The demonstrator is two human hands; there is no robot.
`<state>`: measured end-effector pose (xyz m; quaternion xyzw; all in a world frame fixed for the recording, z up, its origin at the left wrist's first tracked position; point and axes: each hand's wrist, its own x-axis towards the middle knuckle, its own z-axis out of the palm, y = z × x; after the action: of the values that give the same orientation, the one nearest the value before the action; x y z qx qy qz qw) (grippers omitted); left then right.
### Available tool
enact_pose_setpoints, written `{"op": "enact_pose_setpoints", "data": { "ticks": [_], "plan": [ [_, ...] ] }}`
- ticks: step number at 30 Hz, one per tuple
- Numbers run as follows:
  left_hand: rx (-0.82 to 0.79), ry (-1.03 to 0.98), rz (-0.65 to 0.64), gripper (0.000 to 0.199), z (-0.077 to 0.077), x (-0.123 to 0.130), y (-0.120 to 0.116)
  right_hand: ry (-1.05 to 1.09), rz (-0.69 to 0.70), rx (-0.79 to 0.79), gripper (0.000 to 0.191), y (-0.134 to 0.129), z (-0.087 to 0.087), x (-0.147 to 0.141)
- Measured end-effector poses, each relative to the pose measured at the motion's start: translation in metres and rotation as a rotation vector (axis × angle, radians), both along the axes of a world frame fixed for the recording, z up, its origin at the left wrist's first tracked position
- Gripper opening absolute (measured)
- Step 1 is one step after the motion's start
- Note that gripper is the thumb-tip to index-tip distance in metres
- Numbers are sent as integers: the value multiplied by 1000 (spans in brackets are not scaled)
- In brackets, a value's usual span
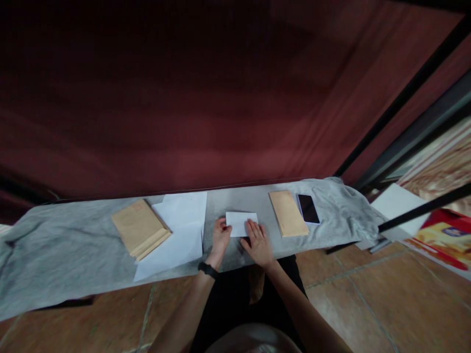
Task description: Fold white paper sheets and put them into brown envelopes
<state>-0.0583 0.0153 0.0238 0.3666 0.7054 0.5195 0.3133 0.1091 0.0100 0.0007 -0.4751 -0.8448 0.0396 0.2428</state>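
Observation:
A folded sheet of white paper (238, 224) lies on the grey cloth in front of me. At its left edge, my left hand (221, 236) pinches the paper between thumb and fingers. My right hand (258, 243) rests flat on the paper's right part, fingers stretched out. To the left are loose white sheets (184, 228), partly under a stack of brown envelopes (138, 223). Right of my right hand lies another brown envelope or small pile of them (289, 214).
A phone (309, 209) with a dark screen lies to the right on the grey cloth (73, 245) covering the narrow table. A dark red panel (206, 132) rises behind. Black metal bars (405, 103) and a red and yellow box (447, 238) stand at right.

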Motion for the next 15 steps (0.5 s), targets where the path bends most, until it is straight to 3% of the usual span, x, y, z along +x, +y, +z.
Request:
{"op": "enact_pose_setpoints", "data": {
  "ticks": [3, 7, 11, 15],
  "plan": [
    [96, -167, -62, 39, 19, 5, -5, 116, 19, -61, 57, -3, 8, -4],
    [175, -482, -95, 43, 37, 9, -10, 618, -82, -286, 49, 5, 34, -14],
    [47, -584, -38, 63, 32, 13, -18, 1147, -206, -570, 47, 11, 56, -25],
    [-33, -675, -117, 91, 15, 22, -25, 1382, -215, -728, 42, 5, 49, -30]
  ]
}}
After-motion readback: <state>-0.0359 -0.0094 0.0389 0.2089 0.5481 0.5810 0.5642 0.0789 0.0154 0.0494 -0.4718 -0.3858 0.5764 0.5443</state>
